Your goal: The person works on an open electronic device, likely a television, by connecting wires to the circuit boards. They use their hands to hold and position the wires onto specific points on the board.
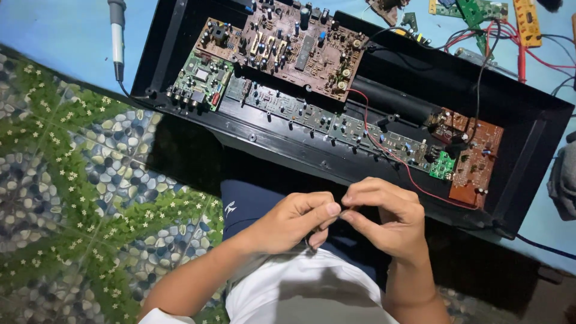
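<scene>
Black open casing (252,129) holding circuit boards (300,48) lies just beyond the hands. Left hand (297,219) and right hand (384,216) meet fingertip to fingertip, pinching a thin wire (342,211) above the lap.

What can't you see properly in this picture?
Head view only:
- What the left hand and right hand pinch: too small, hidden by fingertips.
- Red wire: its near end is lost by the right hand.
- Loose boards: cut off by the top edge.
- Soldering iron: handle cut off at the top.
- Grey cloth: cut off by the right edge.
</scene>
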